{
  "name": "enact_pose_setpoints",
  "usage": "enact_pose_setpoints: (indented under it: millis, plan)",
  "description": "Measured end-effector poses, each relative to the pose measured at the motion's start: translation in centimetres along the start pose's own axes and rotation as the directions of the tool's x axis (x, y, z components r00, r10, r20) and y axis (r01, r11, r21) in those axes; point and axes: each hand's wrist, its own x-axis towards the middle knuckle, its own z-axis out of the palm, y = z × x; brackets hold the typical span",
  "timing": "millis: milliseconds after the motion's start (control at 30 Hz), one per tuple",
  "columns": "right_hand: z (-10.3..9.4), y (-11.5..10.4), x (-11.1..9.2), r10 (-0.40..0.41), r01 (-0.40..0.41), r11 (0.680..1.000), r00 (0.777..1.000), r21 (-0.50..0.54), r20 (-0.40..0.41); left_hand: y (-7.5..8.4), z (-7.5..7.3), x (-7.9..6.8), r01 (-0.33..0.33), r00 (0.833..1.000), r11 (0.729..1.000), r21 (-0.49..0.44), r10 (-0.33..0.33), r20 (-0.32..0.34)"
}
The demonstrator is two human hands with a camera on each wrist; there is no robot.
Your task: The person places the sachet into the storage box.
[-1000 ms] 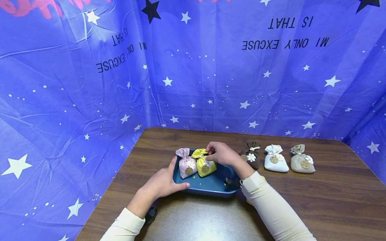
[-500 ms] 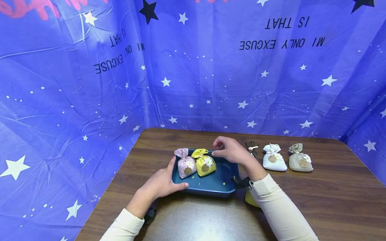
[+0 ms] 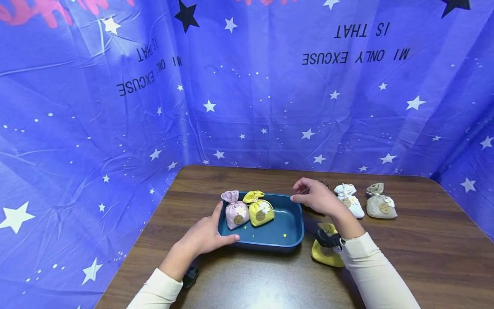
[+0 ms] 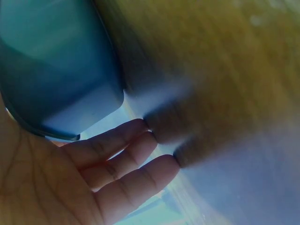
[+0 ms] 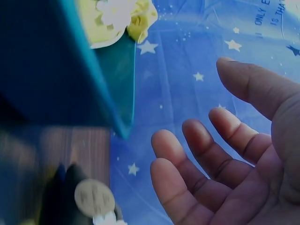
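Note:
A dark teal plastic tub stands on the table, holding a pink drawstring sachet and a yellow drawstring sachet side by side at its left. My left hand rests against the tub's left front corner, thumb at the front rim. In the left wrist view its other fingers extend loosely beside the tub. Past the tub's far right corner is my right hand, its fingers loosely bent with nothing between them. A brown sachet lies near it, mostly hidden by this hand in the head view.
Right of the tub, a second yellow sachet lies partly under the right wrist strap. A white sachet and a beige sachet lie farther right. Small yellow bits are on the tub's floor. A blue star-printed curtain hangs behind the table.
My right hand has let go of the yellow sachet in the tub and moved right, toward the brown sachet. The left hand stays at the tub's corner.

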Motion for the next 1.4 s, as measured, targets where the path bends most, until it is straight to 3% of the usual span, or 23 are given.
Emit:
enact_pose_setpoints:
  millis: [367,800,1400]
  plan:
    - [-1.8,1.7,-2.6,0.01,-0.015,0.998,0.997,-0.064,-0.075,0.0,0.1,0.0,0.003,1.0,1.0,0.012,-0.003,0.007]
    - [-3.3,4.4,-6.3,0.029,-0.037,0.995,0.996,-0.095,-0.08,-0.1,0.0,0.0,0.014,1.0,1.0,0.005,-0.014,0.013]
    - [-3.4,5.8,-10.3,0.196,-0.196,0.98,0.981,0.024,0.005,0.0,-0.1,-0.1,0.008,1.0,1.0,0.002,-0.008,0.015]
